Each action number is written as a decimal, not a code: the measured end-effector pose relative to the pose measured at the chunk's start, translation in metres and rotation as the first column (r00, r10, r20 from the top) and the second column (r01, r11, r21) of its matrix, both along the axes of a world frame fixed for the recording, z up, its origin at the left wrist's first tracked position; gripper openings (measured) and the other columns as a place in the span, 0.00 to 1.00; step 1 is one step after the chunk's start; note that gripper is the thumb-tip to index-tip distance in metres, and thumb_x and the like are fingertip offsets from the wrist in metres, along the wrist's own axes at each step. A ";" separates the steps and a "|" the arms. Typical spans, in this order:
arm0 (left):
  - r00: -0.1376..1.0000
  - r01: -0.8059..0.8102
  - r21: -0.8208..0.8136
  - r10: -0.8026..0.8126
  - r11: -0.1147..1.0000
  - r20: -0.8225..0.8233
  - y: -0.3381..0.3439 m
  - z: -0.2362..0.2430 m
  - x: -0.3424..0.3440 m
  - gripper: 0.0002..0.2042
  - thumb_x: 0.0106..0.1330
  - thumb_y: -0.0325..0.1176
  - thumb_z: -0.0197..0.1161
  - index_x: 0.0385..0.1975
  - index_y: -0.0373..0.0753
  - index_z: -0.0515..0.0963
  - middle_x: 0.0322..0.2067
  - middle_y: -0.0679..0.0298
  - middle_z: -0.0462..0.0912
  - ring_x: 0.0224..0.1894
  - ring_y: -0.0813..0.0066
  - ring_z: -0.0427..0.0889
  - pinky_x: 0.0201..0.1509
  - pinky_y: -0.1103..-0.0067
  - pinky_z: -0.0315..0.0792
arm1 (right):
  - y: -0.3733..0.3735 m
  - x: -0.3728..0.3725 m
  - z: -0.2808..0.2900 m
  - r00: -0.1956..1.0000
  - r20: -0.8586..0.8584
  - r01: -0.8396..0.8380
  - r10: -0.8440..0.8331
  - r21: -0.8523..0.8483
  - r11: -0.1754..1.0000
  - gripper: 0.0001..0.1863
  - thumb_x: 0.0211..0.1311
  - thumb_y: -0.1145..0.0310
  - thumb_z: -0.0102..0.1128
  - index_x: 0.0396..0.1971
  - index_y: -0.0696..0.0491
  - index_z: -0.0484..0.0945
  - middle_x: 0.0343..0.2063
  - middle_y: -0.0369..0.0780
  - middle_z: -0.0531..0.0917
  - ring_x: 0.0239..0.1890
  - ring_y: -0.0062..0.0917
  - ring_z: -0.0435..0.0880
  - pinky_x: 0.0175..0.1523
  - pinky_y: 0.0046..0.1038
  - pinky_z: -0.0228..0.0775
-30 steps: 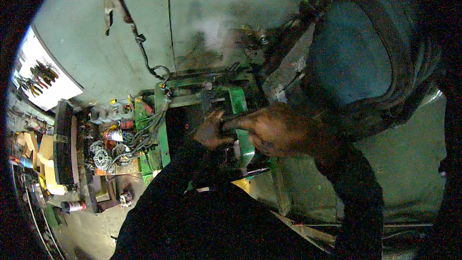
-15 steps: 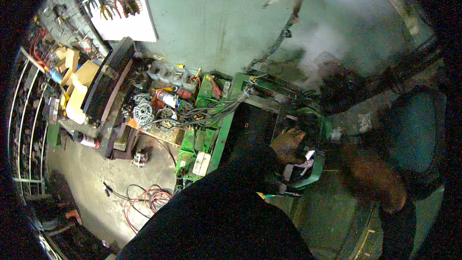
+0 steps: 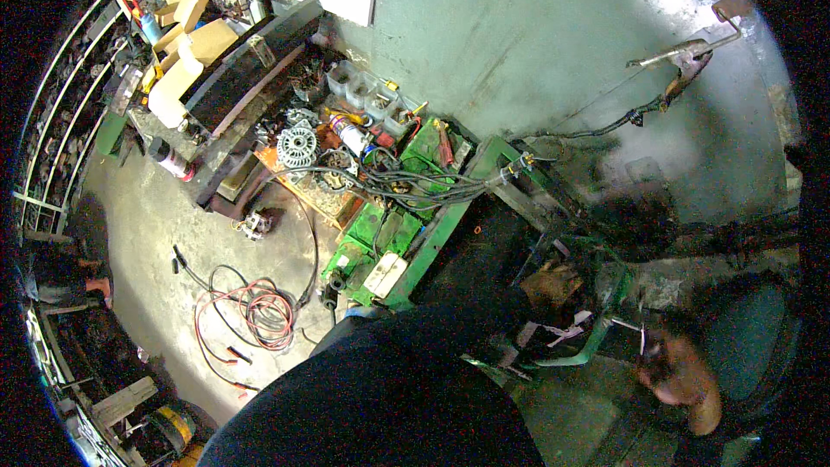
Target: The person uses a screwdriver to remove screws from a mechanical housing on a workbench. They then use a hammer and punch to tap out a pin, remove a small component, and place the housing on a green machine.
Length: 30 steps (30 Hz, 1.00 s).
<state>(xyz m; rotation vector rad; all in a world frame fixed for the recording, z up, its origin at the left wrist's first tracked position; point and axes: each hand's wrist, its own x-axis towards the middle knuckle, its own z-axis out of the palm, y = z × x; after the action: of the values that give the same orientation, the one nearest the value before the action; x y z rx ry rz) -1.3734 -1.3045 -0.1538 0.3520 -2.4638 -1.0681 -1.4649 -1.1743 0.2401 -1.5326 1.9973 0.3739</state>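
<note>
My left hand (image 3: 553, 285), in a dark sleeve, reaches into the shadowed end of a green metal frame (image 3: 424, 272). Its fingers look stretched out against a dark part there, though the dim light hides the tips. Pale crumpled strips (image 3: 566, 329) lie just below it, beside a green bent edge (image 3: 577, 355). To the right, my right hand (image 3: 679, 372) is closed and somewhat blurred. A thin, light, bent metal rod (image 3: 629, 326) sticks out from its fingers toward the frame. The hand is apart from the frame.
Left of the frame, a bench holds an alternator (image 3: 296, 147), a spray can (image 3: 348, 133) and clear bins (image 3: 367, 97). Black cables (image 3: 415, 192) cross it. Coiled red and black cables (image 3: 268, 320) lie on the floor. A dark teal seat-like panel (image 3: 752, 311) stands at the right.
The view has turned, so the bench and floor sit differently. My right hand has moved lower relative to the frame, and the thin rod now shows at its fingers. My left hand stays at the frame.
</note>
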 end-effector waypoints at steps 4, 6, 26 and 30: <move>1.000 0.023 -0.009 -0.023 1.000 0.002 0.004 0.002 0.004 0.48 0.58 0.63 0.72 0.75 0.42 0.67 0.78 0.53 0.64 0.81 0.51 0.58 0.80 0.39 0.50 | 0.004 0.007 0.000 0.925 -0.303 -0.242 0.229 -0.005 0.970 0.29 0.50 0.72 0.73 0.56 0.54 0.81 0.38 0.39 0.88 0.40 0.26 0.84 0.45 0.33 0.78; 0.995 0.090 -0.019 -0.090 0.996 0.031 -0.001 0.005 0.008 0.45 0.59 0.62 0.70 0.75 0.44 0.68 0.77 0.55 0.65 0.81 0.51 0.59 0.80 0.39 0.51 | 0.000 0.014 0.001 0.928 0.260 0.235 -0.266 0.143 0.961 0.27 0.51 0.68 0.73 0.54 0.53 0.83 0.39 0.42 0.88 0.40 0.30 0.84 0.46 0.35 0.78; 0.991 0.135 -0.011 -0.135 0.991 0.021 -0.013 0.001 0.006 0.43 0.58 0.62 0.72 0.73 0.47 0.71 0.75 0.56 0.68 0.80 0.52 0.61 0.79 0.39 0.55 | -0.042 0.042 0.008 0.968 -0.252 0.112 0.002 0.439 0.892 0.22 0.64 0.67 0.69 0.58 0.52 0.83 0.49 0.39 0.90 0.45 0.33 0.87 0.56 0.37 0.80; 0.997 0.073 -0.029 -0.073 0.997 0.007 -0.005 0.003 0.011 0.43 0.58 0.62 0.72 0.72 0.48 0.71 0.75 0.56 0.68 0.79 0.52 0.61 0.79 0.39 0.55 | -0.033 0.023 -0.005 0.990 -0.010 0.135 -0.139 0.313 0.940 0.22 0.66 0.65 0.68 0.58 0.53 0.83 0.49 0.41 0.89 0.45 0.35 0.88 0.55 0.38 0.81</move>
<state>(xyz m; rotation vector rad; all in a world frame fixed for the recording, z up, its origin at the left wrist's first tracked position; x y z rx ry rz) -1.3623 -1.3094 -0.1507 0.2582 -2.5119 -1.0601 -1.4414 -1.2069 0.2351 -1.1889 1.9141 0.5919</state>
